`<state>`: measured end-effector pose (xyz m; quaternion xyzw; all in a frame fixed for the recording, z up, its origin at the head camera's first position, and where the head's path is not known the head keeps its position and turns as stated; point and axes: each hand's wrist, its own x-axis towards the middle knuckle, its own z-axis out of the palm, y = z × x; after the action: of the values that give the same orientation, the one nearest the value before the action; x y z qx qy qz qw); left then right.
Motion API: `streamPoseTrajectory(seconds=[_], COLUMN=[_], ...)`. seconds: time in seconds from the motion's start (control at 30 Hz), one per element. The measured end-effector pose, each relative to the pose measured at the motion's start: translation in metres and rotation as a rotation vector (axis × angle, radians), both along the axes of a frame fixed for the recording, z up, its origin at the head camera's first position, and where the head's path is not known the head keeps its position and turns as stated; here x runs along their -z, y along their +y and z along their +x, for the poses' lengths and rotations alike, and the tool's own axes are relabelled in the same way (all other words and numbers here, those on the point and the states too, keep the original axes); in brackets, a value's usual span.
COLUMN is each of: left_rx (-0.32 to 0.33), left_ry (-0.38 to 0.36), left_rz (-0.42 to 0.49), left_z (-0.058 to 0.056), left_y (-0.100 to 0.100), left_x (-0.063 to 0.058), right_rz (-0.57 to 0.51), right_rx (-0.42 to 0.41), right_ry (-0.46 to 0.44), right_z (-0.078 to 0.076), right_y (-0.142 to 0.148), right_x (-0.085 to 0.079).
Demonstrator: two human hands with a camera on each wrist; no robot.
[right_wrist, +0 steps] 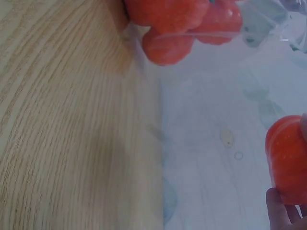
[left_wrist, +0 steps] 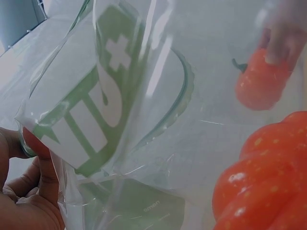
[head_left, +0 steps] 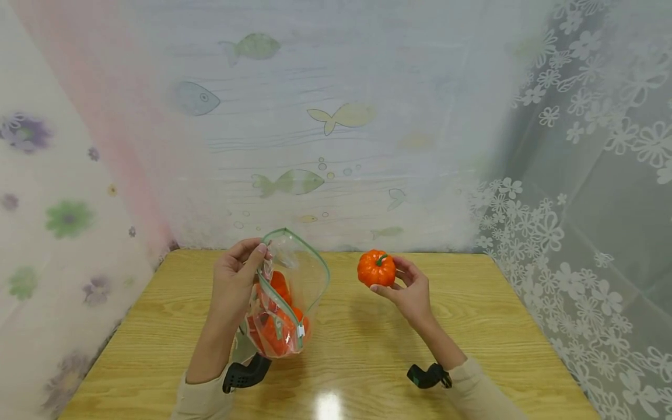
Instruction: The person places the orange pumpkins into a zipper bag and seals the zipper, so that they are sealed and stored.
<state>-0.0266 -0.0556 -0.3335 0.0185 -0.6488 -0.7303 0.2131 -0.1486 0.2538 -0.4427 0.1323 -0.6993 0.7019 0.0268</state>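
My left hand [head_left: 237,273] pinches the rim of a clear zip bag [head_left: 310,274] with a green seal and a white slider, its mouth spread wide. Several orange toy pumpkins [head_left: 278,329] lie in the lower part of the bag. To the right, my right hand [head_left: 412,291] grips one orange pumpkin [head_left: 376,268] with a green stem, held above the table and apart from the bag. In the left wrist view, green and white printing [left_wrist: 103,100] shows on the bag's plastic, and the held pumpkin [left_wrist: 264,81] appears through it.
A light wood table [head_left: 462,321] lies below both hands. Behind it hangs a pale curtain [head_left: 420,192] printed with fish, and a sheet with white flowers [head_left: 551,233] hangs at the right. Black wrist cameras [head_left: 247,373] are strapped on both wrists.
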Motion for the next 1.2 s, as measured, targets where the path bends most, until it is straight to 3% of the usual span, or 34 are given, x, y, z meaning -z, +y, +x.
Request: streamPoseTrajectory(seconds=[0.6,1.2], left_rx=[0.017,0.035], left_ry=[0.015,0.009], left_rz=[-0.004,0.001], left_z=[-0.008,-0.018], left_y=[-0.007,-0.018], left_x=[0.004,0.004], right_rz=[-0.041,-0.205], right_rx=[-0.077,-0.220], right_ry=[0.035,0.092], right_z=[0.029,0.055], right_y=[-0.012,-0.036], right_x=[-0.014,-0.037])
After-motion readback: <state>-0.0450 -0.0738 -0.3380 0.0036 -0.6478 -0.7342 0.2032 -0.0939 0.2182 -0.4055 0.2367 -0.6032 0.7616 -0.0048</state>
